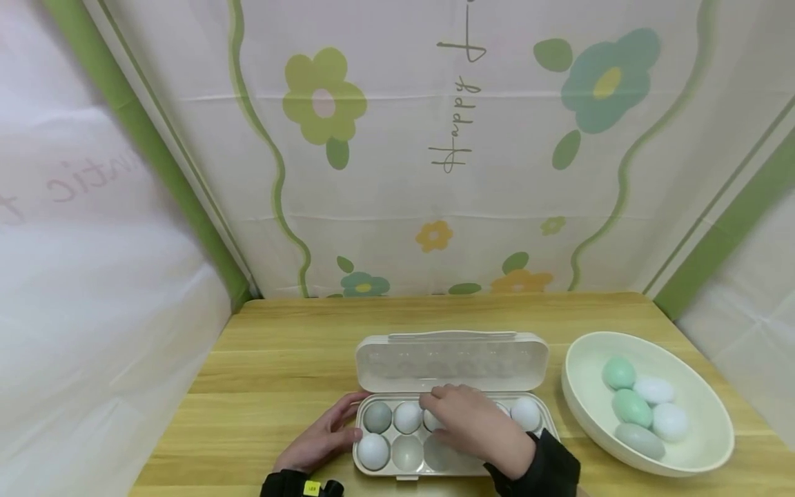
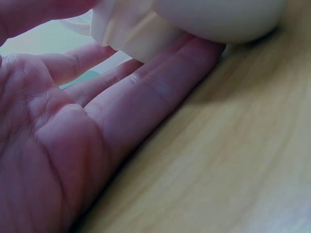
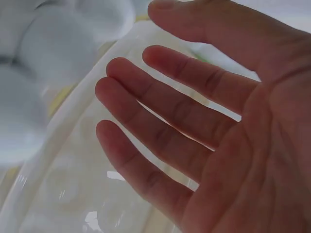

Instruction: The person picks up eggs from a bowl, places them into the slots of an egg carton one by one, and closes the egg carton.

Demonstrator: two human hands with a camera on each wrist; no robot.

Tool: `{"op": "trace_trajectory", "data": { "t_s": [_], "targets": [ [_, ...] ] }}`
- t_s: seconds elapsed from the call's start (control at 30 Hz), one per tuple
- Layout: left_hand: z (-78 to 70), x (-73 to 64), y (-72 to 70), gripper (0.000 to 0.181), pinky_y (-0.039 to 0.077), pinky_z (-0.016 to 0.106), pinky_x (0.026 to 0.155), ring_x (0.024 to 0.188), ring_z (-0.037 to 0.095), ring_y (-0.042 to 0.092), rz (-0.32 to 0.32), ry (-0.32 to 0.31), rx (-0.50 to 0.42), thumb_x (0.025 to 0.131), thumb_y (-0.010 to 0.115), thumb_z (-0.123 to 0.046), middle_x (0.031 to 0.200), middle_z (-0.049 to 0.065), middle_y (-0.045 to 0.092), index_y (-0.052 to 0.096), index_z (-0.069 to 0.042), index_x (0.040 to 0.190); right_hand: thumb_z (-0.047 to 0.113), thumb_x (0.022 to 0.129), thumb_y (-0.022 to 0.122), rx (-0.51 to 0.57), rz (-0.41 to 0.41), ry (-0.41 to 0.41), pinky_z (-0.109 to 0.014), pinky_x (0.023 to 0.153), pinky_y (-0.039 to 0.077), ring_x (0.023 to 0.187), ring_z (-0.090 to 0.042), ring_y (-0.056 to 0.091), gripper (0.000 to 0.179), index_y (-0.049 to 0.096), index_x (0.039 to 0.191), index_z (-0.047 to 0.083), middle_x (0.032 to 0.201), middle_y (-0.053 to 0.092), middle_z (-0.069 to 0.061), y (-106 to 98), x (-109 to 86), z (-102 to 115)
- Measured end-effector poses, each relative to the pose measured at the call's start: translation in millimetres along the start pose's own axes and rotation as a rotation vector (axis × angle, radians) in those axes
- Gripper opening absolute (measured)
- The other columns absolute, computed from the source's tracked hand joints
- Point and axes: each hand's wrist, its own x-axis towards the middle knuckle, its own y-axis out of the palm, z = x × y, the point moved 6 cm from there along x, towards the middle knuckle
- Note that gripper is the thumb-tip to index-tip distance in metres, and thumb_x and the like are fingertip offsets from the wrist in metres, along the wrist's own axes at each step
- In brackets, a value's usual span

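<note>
A cream egg box (image 1: 408,476) lies on the table with its clear lid (image 1: 452,362) raised at the back. Its back row holds a grey-green egg (image 1: 377,417), a white egg (image 1: 408,417) and another white egg (image 1: 525,414) at the right end; those between are partly covered by my right hand. In the front row, a white egg (image 1: 373,451) sits at the left end. My left hand (image 1: 319,436) touches the box's left side, fingers extended along the table. My right hand (image 1: 475,422) is over the box, fingers nearly straight and nothing in the palm (image 3: 252,160).
To the right of the box stands a large cream bowl (image 1: 590,428) with several green, white and grey-green eggs in it. The wooden table (image 1: 279,359) meets a patterned white curtain (image 1: 397,172) at the back, with more fabric on both sides.
</note>
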Motion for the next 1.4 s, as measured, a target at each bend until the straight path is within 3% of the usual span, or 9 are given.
{"op": "trace_trajectory", "data": {
  "t_s": [0.3, 0.73, 1.0, 1.4],
  "targets": [
    [0.3, -1.6, -0.5, 0.05, 0.043, 0.037, 0.095, 0.123, 0.027, 0.042, 0.01, 0.016, -0.004, 0.096, 0.043, -0.006, 0.147, 0.02, 0.026, 0.024, -0.01, 0.142, 0.013, 0.07, 0.073, -0.01, -0.002, 0.05, -0.031, 0.055, 0.042, 0.064, -0.015, 0.05, 0.025, 0.058, 0.09, 0.011, 0.073, 0.054, 0.003, -8.8, -28.0, -34.4],
    [2.3, 0.0, -1.5, 0.05, 0.043, 0.039, 0.095, 0.123, 0.028, 0.042, 0.008, 0.0, 0.003, 0.096, 0.043, -0.007, 0.146, 0.021, 0.025, 0.024, -0.011, 0.142, 0.016, 0.071, 0.074, -0.016, 0.073, 0.193, -0.031, 0.047, 0.04, 0.056, -0.014, 0.046, 0.027, 0.056, 0.091, 0.011, 0.076, 0.054, 0.002, -21.8, -67.0, -80.7],
    [0.7, 0.0, -1.1, 0.05, 0.044, 0.037, 0.095, 0.123, 0.027, 0.042, 0.003, -0.01, 0.0, 0.096, 0.044, -0.008, 0.147, 0.021, 0.025, 0.025, -0.012, 0.142, 0.016, 0.071, 0.073, -0.049, 0.038, 0.249, -0.032, 0.051, 0.044, 0.061, -0.018, 0.053, 0.027, 0.058, 0.093, 0.012, 0.081, 0.061, -0.001, -40.6, -89.3, -109.4],
    [-1.3, 0.9, 0.6, 0.051, 0.044, 0.036, 0.094, 0.123, 0.025, 0.042, 0.021, 0.012, -0.008, 0.096, 0.044, -0.005, 0.147, 0.021, 0.025, 0.023, -0.01, 0.142, 0.014, 0.066, 0.077, -0.125, 0.11, 0.346, -0.032, 0.05, 0.043, 0.059, -0.016, 0.051, 0.035, 0.058, 0.095, 0.008, 0.079, 0.06, -0.004, -43.7, -122.0, -163.1]
  ]
}}
